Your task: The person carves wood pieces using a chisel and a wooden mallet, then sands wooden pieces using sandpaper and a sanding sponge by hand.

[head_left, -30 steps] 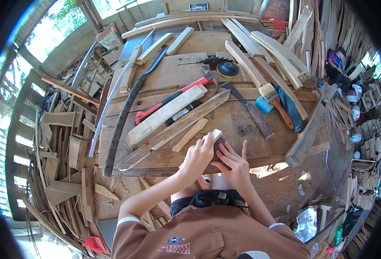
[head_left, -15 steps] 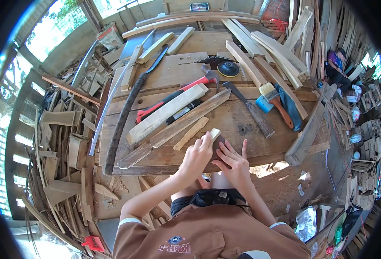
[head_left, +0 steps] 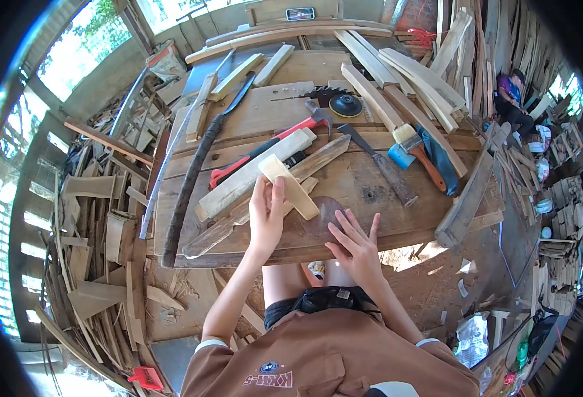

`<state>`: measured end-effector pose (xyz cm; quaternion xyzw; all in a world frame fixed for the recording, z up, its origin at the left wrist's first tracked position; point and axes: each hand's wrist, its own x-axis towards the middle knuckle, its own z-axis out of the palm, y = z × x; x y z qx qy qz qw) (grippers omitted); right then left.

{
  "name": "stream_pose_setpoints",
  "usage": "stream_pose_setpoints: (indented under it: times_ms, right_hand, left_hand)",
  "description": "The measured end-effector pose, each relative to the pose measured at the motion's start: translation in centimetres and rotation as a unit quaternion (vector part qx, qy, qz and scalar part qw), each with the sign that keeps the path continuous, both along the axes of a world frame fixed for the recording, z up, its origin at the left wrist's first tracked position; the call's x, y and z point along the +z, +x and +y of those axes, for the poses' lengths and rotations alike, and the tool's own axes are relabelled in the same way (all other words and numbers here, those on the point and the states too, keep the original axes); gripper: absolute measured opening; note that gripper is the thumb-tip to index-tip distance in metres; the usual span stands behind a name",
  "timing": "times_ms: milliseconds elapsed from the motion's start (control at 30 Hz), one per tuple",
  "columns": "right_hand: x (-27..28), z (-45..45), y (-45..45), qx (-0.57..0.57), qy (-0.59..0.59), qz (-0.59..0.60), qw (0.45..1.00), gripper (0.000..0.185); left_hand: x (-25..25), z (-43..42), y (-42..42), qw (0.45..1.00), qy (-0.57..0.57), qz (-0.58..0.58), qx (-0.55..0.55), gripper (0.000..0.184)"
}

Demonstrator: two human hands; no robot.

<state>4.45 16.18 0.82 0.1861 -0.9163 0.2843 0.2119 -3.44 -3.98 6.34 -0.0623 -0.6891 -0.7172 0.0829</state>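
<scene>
My left hand (head_left: 266, 218) grips a short pale wooden block (head_left: 292, 190) by its far-left end, raised and tilted above the bench. My right hand (head_left: 356, 245) rests near the bench's front edge with fingers spread, its fingertips beside a dark brown, rounded flat sheet (head_left: 324, 213) that looks like sandpaper. Behind the block lie a long white-painted wood strip (head_left: 258, 172), a pointed wooden slat (head_left: 324, 157) and a partly hidden dark marker-like tube (head_left: 295, 159). A red-and-black claw hammer (head_left: 271, 142) lies farther back.
On the wooden bench (head_left: 397, 225) lie a long-handled blade (head_left: 195, 175), a chisel-like tool (head_left: 387, 172), a paintbrush (head_left: 423, 162), a black sanding disc (head_left: 345, 105) and several wood strips. Scrap wood (head_left: 99, 264) piles at left. A seated person (head_left: 515, 106) is at far right.
My left hand has moved left and lifted the wooden block off the brown sheet, turning it to show its broad face. My right hand has stayed nearly still, fingers spread.
</scene>
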Motion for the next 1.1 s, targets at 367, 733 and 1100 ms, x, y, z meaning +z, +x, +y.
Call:
stream_pose_setpoints:
  times_ms: [367,733,1100]
  right_hand:
    - [2.1,6.1,-2.5,-0.114,0.005,0.050,0.992,0.035]
    - [2.9,10.6,-6.2,-0.181,-0.033,-0.047,0.982,0.046]
    - [13.5,10.2,-3.6,-0.067,-0.252,0.062,0.963,0.029]
  left_hand:
    - [-0.5,1.0,0.6,1.000,0.024,0.013,0.008,0.053]
    - [-0.2,0.5,1.1,0.995,-0.013,0.091,-0.041,0.024]
    - [2.2,1.6,-1.7,0.987,0.038,0.115,-0.105,0.023]
